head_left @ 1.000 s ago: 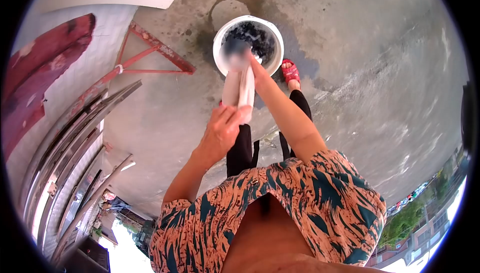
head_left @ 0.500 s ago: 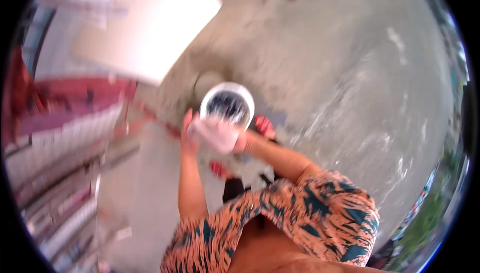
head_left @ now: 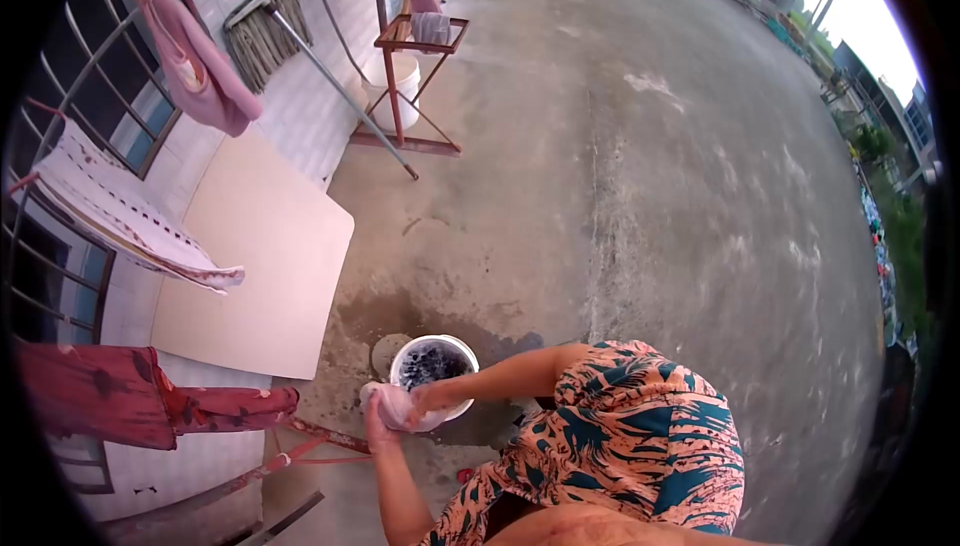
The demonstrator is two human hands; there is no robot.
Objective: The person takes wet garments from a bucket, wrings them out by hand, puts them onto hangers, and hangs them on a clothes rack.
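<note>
A wet-looking pale pink cloth (head_left: 396, 408) is bunched up at the near-left rim of a white bucket (head_left: 466, 348). My left hand (head_left: 378, 432) holds the cloth from below and the left, fingers closed round it. From the right, my right hand (head_left: 432, 400) reaches across the bucket and grips the cloth's right side; its fingertips are partly hidden. Inside the bucket, dark water (head_left: 432, 364) with pale foam or glints shows.
A pale board (head_left: 260, 246) leans on the wall at left. A mop (head_left: 340, 91), a red stand (head_left: 398, 96) and another white bucket (head_left: 400, 86) stand farther off. Pink clothing (head_left: 190, 56), a striped towel (head_left: 130, 211) and a dark red garment (head_left: 100, 396) hang at left. Wet concrete surrounds the bucket.
My view has tilted up and shows more of the yard and wall. The cloth, stretched between both hands before, is now bunched at the bucket's left side. Both hands still hold it.
</note>
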